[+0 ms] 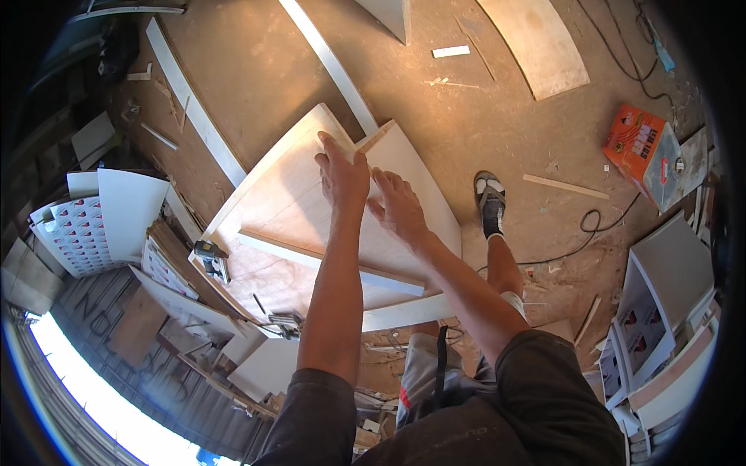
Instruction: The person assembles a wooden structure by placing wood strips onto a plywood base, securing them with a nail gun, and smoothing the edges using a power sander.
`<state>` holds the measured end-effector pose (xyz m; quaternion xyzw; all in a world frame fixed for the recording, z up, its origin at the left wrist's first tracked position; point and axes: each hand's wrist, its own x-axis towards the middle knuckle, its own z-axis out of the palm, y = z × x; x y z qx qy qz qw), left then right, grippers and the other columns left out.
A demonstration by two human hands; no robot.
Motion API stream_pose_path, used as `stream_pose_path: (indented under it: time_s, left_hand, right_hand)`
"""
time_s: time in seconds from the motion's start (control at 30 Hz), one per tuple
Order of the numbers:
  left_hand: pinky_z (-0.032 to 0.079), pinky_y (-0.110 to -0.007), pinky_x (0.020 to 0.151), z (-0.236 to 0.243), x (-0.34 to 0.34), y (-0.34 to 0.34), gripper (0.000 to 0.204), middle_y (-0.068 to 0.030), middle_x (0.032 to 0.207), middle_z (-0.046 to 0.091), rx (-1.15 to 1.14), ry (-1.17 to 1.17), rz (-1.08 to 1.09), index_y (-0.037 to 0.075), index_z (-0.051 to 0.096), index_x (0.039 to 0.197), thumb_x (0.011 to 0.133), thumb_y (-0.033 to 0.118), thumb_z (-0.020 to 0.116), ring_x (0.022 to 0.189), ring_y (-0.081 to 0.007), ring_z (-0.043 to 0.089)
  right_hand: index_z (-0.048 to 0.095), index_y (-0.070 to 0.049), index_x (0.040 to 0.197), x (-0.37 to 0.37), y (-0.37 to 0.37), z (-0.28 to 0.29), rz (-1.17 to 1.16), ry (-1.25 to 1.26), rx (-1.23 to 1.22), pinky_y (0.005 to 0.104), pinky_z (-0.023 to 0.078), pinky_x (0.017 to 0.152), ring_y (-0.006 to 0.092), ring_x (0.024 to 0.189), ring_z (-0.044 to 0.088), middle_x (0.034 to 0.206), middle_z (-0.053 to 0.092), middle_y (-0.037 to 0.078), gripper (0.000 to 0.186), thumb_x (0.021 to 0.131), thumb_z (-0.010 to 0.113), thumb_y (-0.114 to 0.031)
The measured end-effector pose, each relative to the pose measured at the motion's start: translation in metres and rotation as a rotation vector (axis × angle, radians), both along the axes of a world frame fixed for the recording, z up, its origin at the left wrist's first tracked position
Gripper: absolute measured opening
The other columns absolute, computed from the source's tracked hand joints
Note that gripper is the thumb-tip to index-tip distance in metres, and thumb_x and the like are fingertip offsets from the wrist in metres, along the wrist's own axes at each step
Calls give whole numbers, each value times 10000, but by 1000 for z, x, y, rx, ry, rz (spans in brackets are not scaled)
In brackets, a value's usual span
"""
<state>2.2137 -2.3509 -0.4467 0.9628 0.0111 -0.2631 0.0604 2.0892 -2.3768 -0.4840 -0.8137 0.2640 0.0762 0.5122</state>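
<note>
A light plywood panel (272, 194) lies in front of me, beside a second pale panel (427, 225) with a short wooden strip (374, 138) at their meeting edge. My left hand (342, 175) rests on the plywood near the strip, fingers apart. My right hand (398, 203) is just right and nearer to me, fingers spread on the board by that edge. A long white-edged batten (287, 254) lies across the panels below my hands. A power tool (210, 256) sits at the left edge, and some metal tool (284, 325) at the near corner.
Long white strips (186, 93) lie on the floor beyond. A curved board (536, 43), orange box (629, 140), loose cable (590, 233) and offcut (566, 186) are at right. Stacked white sheets (124, 213) stand left, more panels (672, 279) right. My sandalled foot (489, 194) is beside the work.
</note>
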Motion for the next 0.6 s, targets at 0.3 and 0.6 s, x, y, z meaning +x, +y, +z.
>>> stream_pose_path:
  time_s: [0.3, 0.6]
  left_hand:
    - [472, -489, 897, -4, 1, -5, 819, -258, 1233, 461, 26, -25, 5, 55, 168, 1532, 882, 294, 604, 1076, -437, 570]
    - [480, -499, 872, -2, -2, -5, 805, -261, 1220, 465, 7, -24, 37, 43, 180, 1529, 886, 297, 592, 1031, -433, 594]
  right_hand:
    - [418, -77, 1392, 0, -14, 0, -27, -58, 207, 464, 486, 941, 397, 1133, 529, 1285, 514, 188, 577, 875, 667, -145]
    - [419, -74, 1427, -4, -14, -7, -26, -65, 183, 430, 482, 960, 372, 1148, 521, 1315, 520, 160, 613, 875, 683, -110]
